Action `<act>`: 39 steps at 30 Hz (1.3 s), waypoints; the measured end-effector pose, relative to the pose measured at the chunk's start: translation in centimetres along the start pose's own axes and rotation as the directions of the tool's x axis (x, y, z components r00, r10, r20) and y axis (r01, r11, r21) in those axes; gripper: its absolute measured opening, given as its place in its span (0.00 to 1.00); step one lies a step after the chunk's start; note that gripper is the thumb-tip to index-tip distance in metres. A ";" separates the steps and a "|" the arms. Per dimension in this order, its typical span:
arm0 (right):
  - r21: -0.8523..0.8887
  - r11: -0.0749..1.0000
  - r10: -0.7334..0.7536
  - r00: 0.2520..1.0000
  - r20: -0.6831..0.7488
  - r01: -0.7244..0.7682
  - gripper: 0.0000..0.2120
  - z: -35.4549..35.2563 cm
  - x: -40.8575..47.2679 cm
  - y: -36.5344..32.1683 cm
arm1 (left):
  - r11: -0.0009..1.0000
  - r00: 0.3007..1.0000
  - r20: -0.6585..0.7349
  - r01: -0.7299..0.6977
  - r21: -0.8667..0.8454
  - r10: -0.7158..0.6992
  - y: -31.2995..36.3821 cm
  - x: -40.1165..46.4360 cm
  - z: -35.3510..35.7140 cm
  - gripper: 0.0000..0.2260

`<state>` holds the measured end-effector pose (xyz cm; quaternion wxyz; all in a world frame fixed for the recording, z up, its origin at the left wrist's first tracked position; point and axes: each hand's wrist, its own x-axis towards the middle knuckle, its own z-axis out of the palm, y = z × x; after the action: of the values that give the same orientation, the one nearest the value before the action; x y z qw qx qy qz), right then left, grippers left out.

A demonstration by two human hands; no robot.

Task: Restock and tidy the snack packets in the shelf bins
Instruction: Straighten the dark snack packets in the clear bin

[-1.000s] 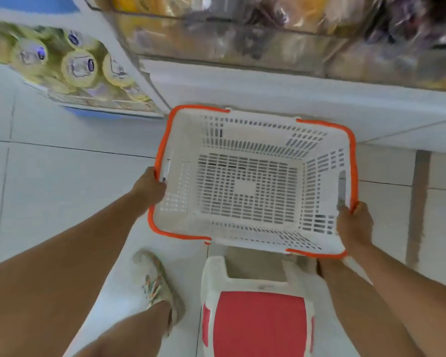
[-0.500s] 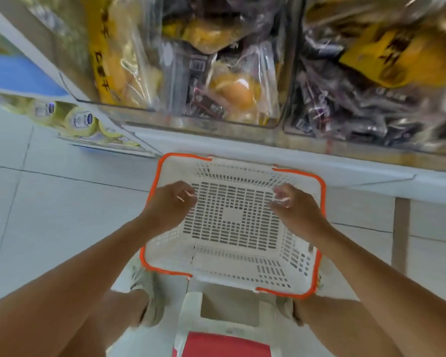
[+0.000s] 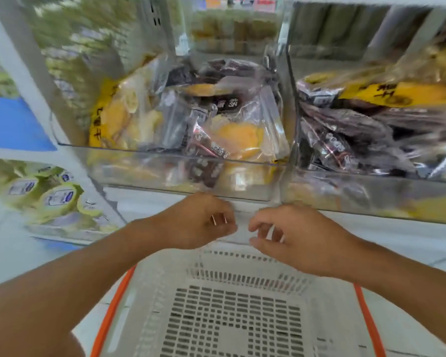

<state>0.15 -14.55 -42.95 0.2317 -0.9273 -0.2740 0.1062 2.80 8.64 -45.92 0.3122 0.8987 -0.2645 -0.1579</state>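
Two clear shelf bins stand side by side. The left bin (image 3: 165, 161) is full of yellow and dark snack packets (image 3: 232, 135). The right bin (image 3: 371, 194) holds dark packets and a yellow one (image 3: 397, 95). Below them sits an empty white basket (image 3: 232, 318) with an orange rim. My left hand (image 3: 198, 222) and my right hand (image 3: 294, 235) hover close together over the basket's far edge, just under the left bin's front. The fingers of both are loosely curled and hold nothing.
A white shelf ledge (image 3: 371, 233) runs under the bins. A display panel with green printed packaging (image 3: 49, 199) stands on the floor at the left. Another shelf level with blurred goods (image 3: 232, 29) shows behind the bins.
Both hands have let go of the basket's sides and risen toward the bins, coming together. The view has tilted up from the floor to the shelf.
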 end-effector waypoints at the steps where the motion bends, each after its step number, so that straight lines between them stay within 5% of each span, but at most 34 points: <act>1: 0.001 1.000 -0.022 0.995 -0.095 0.022 0.09 -0.4 0.0 -0.6 | 1.000 0.998 -0.058 -0.030 -0.010 0.029 0.7 -0.2 -0.4 0.05; 4: 0.099 0.993 -0.027 0.944 -0.328 0.063 0.05 -2.2 -1.1 -2.6 | 0.997 0.960 -0.274 -0.071 -0.042 0.057 3.4 -2.2 -1.7 0.04; 6: 0.006 0.997 -0.065 0.894 -0.444 0.075 0.10 -3.4 -1.9 -3.6 | 0.997 0.907 -0.419 -0.062 -0.054 0.034 4.8 -3.8 -3.3 0.02; 8: -0.193 0.980 -0.149 0.846 -0.511 0.056 0.17 -4.2 -2.7 -4.2 | 0.999 0.790 -0.612 -0.028 0.040 0.046 5.9 -5.6 -4.9 0.04; 11: -0.266 0.964 -0.128 0.876 -0.466 -0.001 0.22 -6.0 -2.4 -5.5 | 0.954 0.631 -0.761 0.112 0.278 0.148 6.5 -7.6 -8.3 0.06; 16: -0.407 0.909 0.027 0.986 -0.162 -0.092 0.25 -5.3 0.5 -6.8 | 0.865 0.814 -0.579 0.256 0.431 0.047 3.8 -8.9 -9.8 0.04; 19: -0.341 0.933 0.054 0.980 -0.189 -0.117 0.17 -4.2 1.6 -6.2 | 0.845 0.784 -0.615 0.272 0.461 0.084 2.3 -9.0 -9.5 0.09; 23: -0.290 0.948 0.052 0.961 -0.273 -0.134 0.12 -4.1 2.9 -5.9 | 0.741 0.763 -0.645 0.455 0.493 -0.039 1.1 -8.5 -11.0 0.14; 30: -0.222 0.964 0.051 0.920 -0.388 -0.147 0.13 -4.4 3.7 -6.2 | 0.887 0.756 -0.650 0.347 0.304 -0.073 -0.6 -8.5 -12.0 0.12; 35: -0.146 0.989 -0.045 0.872 -0.488 -0.031 0.15 -6.4 2.3 -7.0 | 0.890 0.705 -0.709 0.334 0.310 -0.017 0.5 -9.9 -13.0 0.17; 39: -0.090 0.995 0.014 0.928 -0.372 -0.051 0.14 -6.5 0.4 -8.6 | 0.884 0.749 -0.659 0.351 0.308 -0.067 1.3 -11.5 -13.1 0.21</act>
<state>-1.35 -10.34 -33.16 0.2318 -0.9453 -0.2148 -0.0805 -1.12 20.62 -33.83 0.1651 0.9679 -0.0665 0.1775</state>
